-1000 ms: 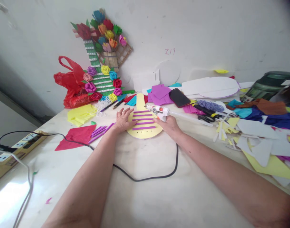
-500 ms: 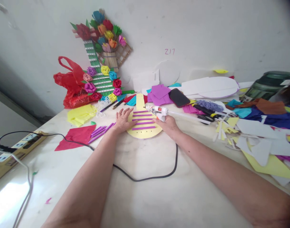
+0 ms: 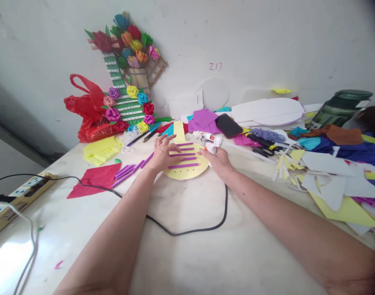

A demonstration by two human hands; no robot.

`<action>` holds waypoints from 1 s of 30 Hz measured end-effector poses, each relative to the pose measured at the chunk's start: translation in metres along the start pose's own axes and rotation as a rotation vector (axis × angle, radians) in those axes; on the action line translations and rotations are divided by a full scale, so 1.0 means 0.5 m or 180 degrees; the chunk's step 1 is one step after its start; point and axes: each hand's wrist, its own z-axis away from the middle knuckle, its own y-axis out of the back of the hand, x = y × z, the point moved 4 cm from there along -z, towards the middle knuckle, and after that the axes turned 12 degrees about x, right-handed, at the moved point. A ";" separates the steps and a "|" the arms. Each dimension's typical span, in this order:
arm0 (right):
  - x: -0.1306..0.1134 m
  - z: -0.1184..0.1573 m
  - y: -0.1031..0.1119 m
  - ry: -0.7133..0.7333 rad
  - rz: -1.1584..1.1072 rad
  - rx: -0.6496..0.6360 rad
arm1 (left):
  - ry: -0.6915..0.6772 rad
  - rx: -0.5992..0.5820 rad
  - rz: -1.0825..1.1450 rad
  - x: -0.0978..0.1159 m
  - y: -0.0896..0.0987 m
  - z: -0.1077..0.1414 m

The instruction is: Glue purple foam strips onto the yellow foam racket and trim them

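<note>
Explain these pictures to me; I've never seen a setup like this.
There is no machine here: these are a person's bare hands, and every picture comes from one camera worn on the head, looking forward and down. The right hand holds a white glue gun. The left hand, fingers apart, is over the left side of a yellow cutout bearing purple strips; whether it touches is unclear. On the table also lie loose purple rolls, a red sheet, a dark phone and a black cord.
</note>
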 end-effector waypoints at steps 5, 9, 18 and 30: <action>0.000 -0.001 0.001 0.0010 0.0037 0.0021 | -0.0001 0.0054 0.0004 0.000 -0.007 0.000; -0.001 -0.002 0.001 -0.0029 -0.0049 0.0052 | -0.0044 0.0160 0.0057 -0.007 -0.010 0.001; -0.013 0.005 0.002 -0.0071 -0.0130 0.0033 | -0.0100 0.0253 0.0133 -0.015 -0.015 0.000; -0.033 0.011 0.004 0.0061 0.0272 -0.0065 | 0.0247 0.0241 -0.0006 -0.029 -0.010 0.000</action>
